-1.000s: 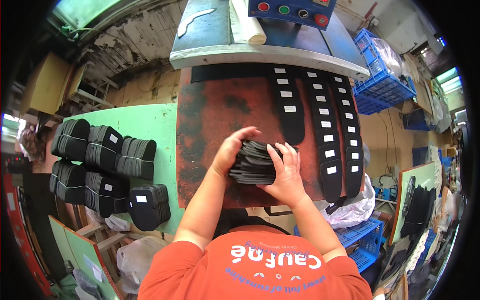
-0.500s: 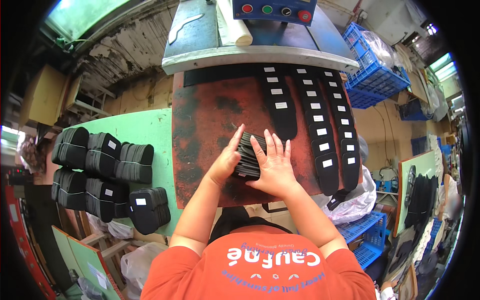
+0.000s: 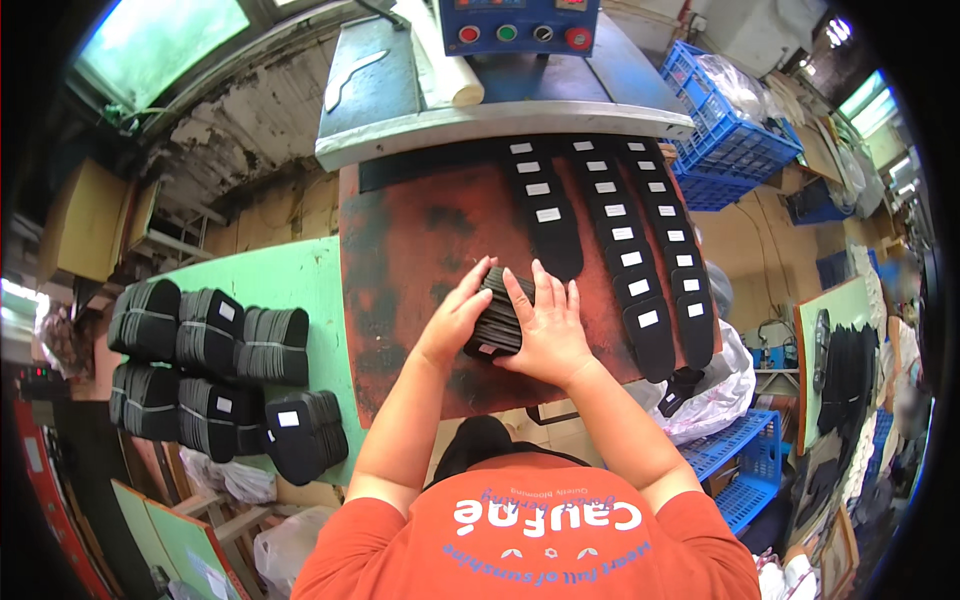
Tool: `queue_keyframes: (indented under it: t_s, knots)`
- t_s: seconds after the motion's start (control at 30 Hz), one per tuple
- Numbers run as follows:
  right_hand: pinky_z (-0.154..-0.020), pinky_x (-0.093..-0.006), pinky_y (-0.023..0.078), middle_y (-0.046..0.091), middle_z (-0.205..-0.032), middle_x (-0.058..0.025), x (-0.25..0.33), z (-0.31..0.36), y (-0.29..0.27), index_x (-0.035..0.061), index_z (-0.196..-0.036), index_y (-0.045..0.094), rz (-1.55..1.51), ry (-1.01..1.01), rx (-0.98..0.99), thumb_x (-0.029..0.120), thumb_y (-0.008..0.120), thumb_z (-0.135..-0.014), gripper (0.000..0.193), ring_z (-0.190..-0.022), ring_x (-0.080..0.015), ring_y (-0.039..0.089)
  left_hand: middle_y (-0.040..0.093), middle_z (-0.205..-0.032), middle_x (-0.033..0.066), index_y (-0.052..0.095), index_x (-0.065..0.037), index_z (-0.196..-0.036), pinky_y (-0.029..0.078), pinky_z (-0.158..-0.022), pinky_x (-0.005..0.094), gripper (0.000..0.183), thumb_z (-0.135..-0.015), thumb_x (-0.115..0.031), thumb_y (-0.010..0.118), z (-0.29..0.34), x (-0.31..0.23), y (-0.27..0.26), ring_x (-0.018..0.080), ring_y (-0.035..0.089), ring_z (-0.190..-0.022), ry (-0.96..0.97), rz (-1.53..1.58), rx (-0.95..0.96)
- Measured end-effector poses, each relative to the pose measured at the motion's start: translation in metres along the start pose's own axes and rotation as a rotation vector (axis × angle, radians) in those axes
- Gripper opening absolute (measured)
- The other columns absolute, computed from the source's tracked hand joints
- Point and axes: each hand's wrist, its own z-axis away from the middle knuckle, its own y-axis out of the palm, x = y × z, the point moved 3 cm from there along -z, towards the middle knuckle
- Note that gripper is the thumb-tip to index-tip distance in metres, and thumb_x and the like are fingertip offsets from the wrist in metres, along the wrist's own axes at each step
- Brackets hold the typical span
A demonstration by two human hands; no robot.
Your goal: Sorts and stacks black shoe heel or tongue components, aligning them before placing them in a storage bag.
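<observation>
Near the front of the worn red board (image 3: pixel 420 290), a thick stack of black insole-like pieces (image 3: pixel 497 330) is squeezed between my two hands. My left hand (image 3: pixel 453 320) wraps its left side, with the thumb against the upper layers. Along the right side lies my right hand (image 3: pixel 556 338), fingers pointing away from me and thumb on the stack. The stack's underside is hidden. Just beyond my right fingers runs a row of overlapping black pieces with white labels (image 3: pixel 548 240). Two longer labelled rows, a middle row (image 3: pixel 650 335) and a right row (image 3: pixel 692 330), lie further right.
Banded bundles of black pieces (image 3: pixel 208 330) and a labelled stack (image 3: pixel 305 440) occupy the green table (image 3: pixel 320 290) at left. Beyond the board stands a machine with a blue control box (image 3: pixel 525 30). Blue crates (image 3: pixel 735 140) and a plastic bag (image 3: pixel 725 390) are at right.
My left fingers have curled in closer around the stack, and its thumb now presses on it. My right hand stays at the stack's right side. The whole view has shifted slightly.
</observation>
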Motion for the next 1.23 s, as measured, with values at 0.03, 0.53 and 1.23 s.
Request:
queue_keyframes:
  t_s: [0.03, 0.53, 1.23]
  knots:
    - [-0.104, -0.0609, 0.015, 0.016, -0.142, -0.0239, 0.0, -0.001, 0.001, 0.0263, -0.145, 0.01, 0.006, 0.011, -0.01, 0.044, 0.078, -0.054, 0.115, -0.127, -0.0402, 0.026, 0.034, -0.142, 0.0113, 0.025, 0.002, -0.14, 0.025, -0.105, 0.0291, 0.055, -0.093, -0.021, 0.042, 0.001, 0.002, 0.0, 0.0193, 0.034, -0.128, 0.032, -0.161, 0.021]
    - [-0.098, -0.046, 0.04, 0.052, -0.125, -0.0175, -0.061, 0.047, 0.041, -0.0023, -0.13, 0.041, -2.504, 0.262, 0.058, 0.019, 0.064, -0.071, 0.066, -0.112, -0.0308, 0.053, 0.062, -0.093, 0.0077, 0.054, 0.004, -0.111, 0.047, -0.065, 0.0246, 0.026, -0.09, -0.009, 0.05, -0.009, -0.052, 0.037, 0.011, 0.053, -0.067, -0.277, 0.628, 0.181]
    - [-0.1, -0.0329, 0.036, 0.049, -0.126, -0.013, -0.2, 0.265, -0.065, 0.0011, -0.136, 0.031, -1.511, 0.352, -0.413, 0.005, 0.073, -0.058, 0.089, -0.117, -0.0192, 0.048, 0.062, -0.081, 0.02, 0.065, -0.007, -0.101, 0.047, -0.068, 0.034, 0.029, -0.074, -0.017, 0.064, -0.019, -0.043, 0.255, 0.0274, 0.062, -0.073, 0.131, -1.081, 1.297]
